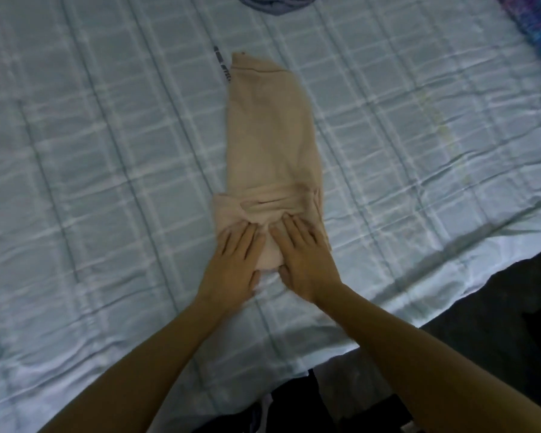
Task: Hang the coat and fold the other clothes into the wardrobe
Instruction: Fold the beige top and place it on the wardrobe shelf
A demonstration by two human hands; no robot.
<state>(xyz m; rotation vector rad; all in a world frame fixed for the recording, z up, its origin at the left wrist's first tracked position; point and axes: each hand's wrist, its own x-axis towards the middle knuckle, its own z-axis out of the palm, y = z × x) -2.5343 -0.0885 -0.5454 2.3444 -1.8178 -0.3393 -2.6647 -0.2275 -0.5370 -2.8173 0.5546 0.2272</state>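
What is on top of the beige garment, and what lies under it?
Both hands, left hand and right hand, press flat on the near end of the beige garment. Under it only the checked bedsheet shows around its edges; anything beneath is covered.

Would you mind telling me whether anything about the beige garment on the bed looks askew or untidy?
Slightly. The beige garment is a narrow strip, but at its near end a bunched flap juts out leftward past its edge, beside the left hand. The right hand presses there too. Nothing else stands out.
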